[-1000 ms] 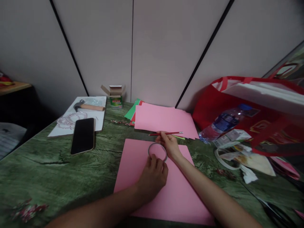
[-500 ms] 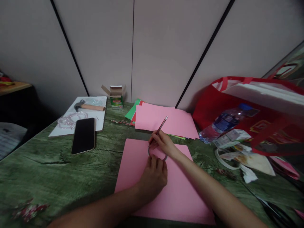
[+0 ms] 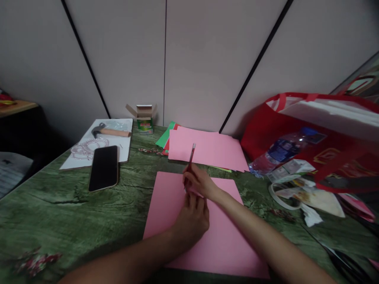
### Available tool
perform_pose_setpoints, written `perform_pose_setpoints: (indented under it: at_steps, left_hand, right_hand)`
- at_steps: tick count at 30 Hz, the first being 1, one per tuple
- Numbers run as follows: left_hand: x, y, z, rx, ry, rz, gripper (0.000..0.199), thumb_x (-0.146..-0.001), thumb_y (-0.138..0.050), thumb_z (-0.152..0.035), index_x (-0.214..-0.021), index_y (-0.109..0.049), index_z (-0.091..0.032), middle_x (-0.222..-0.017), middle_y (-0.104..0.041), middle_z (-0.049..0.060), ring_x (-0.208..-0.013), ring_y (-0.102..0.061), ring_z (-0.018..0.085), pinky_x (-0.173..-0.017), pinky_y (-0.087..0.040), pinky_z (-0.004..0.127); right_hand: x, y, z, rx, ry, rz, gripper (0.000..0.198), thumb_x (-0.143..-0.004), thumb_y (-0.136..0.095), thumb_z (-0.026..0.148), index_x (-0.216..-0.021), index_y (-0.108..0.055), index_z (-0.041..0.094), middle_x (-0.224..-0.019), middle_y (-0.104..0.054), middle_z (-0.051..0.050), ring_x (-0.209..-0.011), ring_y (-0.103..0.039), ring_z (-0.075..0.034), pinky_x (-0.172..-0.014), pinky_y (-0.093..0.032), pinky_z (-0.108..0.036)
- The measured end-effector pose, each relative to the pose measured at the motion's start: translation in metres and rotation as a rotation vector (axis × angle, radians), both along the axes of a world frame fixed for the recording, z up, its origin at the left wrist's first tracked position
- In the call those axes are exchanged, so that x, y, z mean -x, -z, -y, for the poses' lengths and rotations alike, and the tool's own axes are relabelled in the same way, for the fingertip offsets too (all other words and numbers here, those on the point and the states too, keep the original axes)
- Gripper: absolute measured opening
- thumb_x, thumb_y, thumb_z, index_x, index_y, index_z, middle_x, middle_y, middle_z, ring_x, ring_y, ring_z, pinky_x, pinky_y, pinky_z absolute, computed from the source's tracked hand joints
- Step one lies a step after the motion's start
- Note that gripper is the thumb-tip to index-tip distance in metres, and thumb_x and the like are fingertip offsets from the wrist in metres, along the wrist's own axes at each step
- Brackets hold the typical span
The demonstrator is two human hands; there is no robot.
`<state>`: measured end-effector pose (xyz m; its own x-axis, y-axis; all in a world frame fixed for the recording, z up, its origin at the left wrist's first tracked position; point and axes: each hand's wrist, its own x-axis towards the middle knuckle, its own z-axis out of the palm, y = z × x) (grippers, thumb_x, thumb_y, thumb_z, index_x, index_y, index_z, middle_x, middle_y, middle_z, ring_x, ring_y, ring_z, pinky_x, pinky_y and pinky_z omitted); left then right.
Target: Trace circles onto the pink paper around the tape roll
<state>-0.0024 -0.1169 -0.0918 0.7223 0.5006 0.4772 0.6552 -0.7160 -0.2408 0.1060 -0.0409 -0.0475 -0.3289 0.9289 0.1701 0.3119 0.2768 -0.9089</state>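
A large sheet of pink paper (image 3: pixel 225 240) lies flat on the table in front of me. My right hand (image 3: pixel 198 181) grips a dark red pencil (image 3: pixel 192 156), its top end upright and the tip hidden behind the fingers. On the same sheet, my left hand (image 3: pixel 192 215) presses its bunched fingertips onto the near side of a thin, pale ring (image 3: pixel 185 190). Both hands nearly cover the ring; the pencil is at its left edge.
Behind the sheet lies a stack of pink paper (image 3: pixel 204 148). A phone (image 3: pixel 103 169), a hammer (image 3: pixel 114 132), bead strings (image 3: pixel 84 150) and a small box (image 3: pixel 145 124) are left. Rightward are a bottle (image 3: pixel 281 152), red bag (image 3: pixel 257 126), white tape roll (image 3: pixel 275 197) and scissors (image 3: pixel 345 264).
My right hand has shifted slightly left around the ring, and the pencil has swung from leaning right to nearly upright. My left hand stays in place.
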Motion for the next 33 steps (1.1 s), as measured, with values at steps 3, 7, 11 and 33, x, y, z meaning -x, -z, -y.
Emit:
perform_pose_setpoints:
  at_steps: [3,7,11,33]
  left_hand:
    - [-0.001,0.000,0.000,-0.004,0.012,-0.013,0.026,-0.082,-0.050,-0.012,-0.101,-0.064,-0.002,-0.096,-0.062,0.021,-0.092,-0.060,0.033,-0.077,-0.048,0.052]
    - [-0.002,-0.004,0.001,-0.015,0.031,-0.087,0.025,-0.082,-0.051,-0.015,-0.097,-0.066,-0.002,-0.095,-0.062,0.021,-0.088,-0.061,0.034,-0.073,-0.049,0.051]
    - [-0.001,-0.011,0.002,-0.016,0.063,-0.180,0.024,-0.083,-0.052,-0.016,-0.096,-0.067,-0.003,-0.096,-0.062,0.023,-0.087,-0.061,0.036,-0.070,-0.048,0.053]
    - [-0.005,-0.022,-0.005,0.161,-0.013,-0.203,0.021,-0.083,-0.056,-0.019,-0.097,-0.063,-0.006,-0.096,-0.061,0.023,-0.096,-0.057,0.036,-0.066,-0.049,0.044]
  right_hand:
    - [0.005,-0.003,0.000,-0.007,-0.064,0.094,0.012,-0.090,-0.042,0.029,-0.087,-0.051,0.022,-0.066,-0.061,0.003,-0.055,-0.057,-0.013,-0.054,-0.045,-0.023]
    - [0.005,-0.001,-0.002,-0.011,-0.093,0.185,0.011,-0.089,-0.043,0.027,-0.089,-0.052,0.022,-0.062,-0.060,0.004,-0.053,-0.055,-0.013,-0.053,-0.042,-0.023]
    - [0.004,-0.004,-0.002,-0.015,-0.132,0.266,0.010,-0.089,-0.043,0.027,-0.086,-0.052,0.024,-0.062,-0.059,0.004,-0.052,-0.054,-0.013,-0.051,-0.039,-0.023]
    - [-0.014,0.012,-0.024,-0.024,0.262,0.313,0.012,-0.090,-0.043,0.031,-0.082,-0.044,0.023,-0.056,-0.056,0.004,-0.040,-0.054,-0.013,-0.045,-0.036,-0.023]
